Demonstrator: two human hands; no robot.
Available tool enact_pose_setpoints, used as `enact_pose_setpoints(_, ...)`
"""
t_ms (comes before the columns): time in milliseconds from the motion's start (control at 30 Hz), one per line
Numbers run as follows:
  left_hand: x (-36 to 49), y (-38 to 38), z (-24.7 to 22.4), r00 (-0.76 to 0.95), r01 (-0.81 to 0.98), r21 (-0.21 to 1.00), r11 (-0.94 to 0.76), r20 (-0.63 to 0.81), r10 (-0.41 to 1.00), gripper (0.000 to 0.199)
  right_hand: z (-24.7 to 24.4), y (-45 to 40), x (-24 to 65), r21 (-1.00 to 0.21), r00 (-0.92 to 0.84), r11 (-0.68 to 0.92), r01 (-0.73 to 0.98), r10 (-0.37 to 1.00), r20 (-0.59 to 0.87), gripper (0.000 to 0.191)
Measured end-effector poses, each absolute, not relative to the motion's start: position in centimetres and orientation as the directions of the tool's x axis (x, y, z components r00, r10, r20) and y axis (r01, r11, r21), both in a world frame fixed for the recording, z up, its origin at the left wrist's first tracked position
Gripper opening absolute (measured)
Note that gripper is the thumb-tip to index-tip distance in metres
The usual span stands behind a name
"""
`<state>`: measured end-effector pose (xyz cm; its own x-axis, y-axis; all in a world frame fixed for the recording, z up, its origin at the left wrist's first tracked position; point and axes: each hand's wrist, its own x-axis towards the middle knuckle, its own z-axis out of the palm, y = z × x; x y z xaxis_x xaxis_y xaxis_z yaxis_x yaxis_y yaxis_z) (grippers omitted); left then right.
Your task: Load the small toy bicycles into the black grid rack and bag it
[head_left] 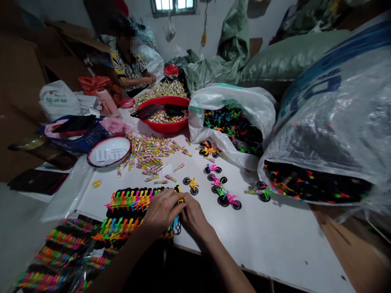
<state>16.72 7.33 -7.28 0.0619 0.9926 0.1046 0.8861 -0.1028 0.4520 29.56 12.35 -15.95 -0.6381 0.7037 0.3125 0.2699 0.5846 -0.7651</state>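
"What's closest to us?"

"At the near left, clear bags [56, 258] full of bright toy bikes. Then two rows of toy bikes [122, 226] sit on the white table [284, 236]."

"Where are the hands?"

"At the right end of those rows. The left hand [162, 208] lies over them, and the right hand [194, 215] is just beside it. They meet at the fingers."

"Are they pinching something?"

"The fingers are bent and close together. A yellow bit [181, 200] peeks out between the hands, but I can't tell if they're pinching it."

"What's past them?"

"A loose yellow bike [192, 184], and a pink bike [229, 199] to its right. Farther left, a pile of little tubes [146, 152]. Then a red tub [166, 128] with more tubes inside."

"And way far?"

"A person [131, 71] sits at the far left, and there's a window [166, 5] on the wall."
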Motion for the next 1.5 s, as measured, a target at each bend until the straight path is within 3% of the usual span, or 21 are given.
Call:
enact_pose_setpoints(400,17.5,8.6,-6.6,-0.016,0.894,0.448,-0.004,0.04,0.999,0.025,-15.2,13.6,30.2,-0.854,-0.679,0.454,0.253,0.712,0.177,0.02)
enact_pose_setpoints(667,16.6,8.5,-6.3,0.017,0.822,0.569,-0.012,-0.003,1.0,0.027,-12.7,12.0,30.8,-0.995,-0.449,0.016,0.1,0.893,-0.031,0.026)
enact_pose_setpoints(900,16.3,8.5,-5.6,0.06,0.792,0.61,-0.041,-0.01,0.998,0.028,-11.0,11.1,30.0,-0.897,-0.47,0.247,0.367,0.881,0.051,0.023)
enact_pose_setpoints(1100,15.7,8.1,-5.3,0.106,0.781,0.621,-0.067,-0.027,0.994,0.023,-11.1,10.4,31.1,-0.809,-0.614,0.449,0.379,0.776,0.143,0.039)
enact_pose_setpoints(1367,16.6,6.7,-8.0,0.085,0.86,0.487,-0.151,0.156,0.984,0.02,-12.6,9.2,31.4,-0.848,-0.583,0.471,0.242,0.769,0.261,0.039)
enact_pose_setpoints(1500,16.8,6.6,-8.4,0.046,0.863,0.492,-0.117,0.154,0.987,0.017,-13.5,10.5,32.5,-0.93,-0.601,0.332,0.161,0.78,0.174,0.035)
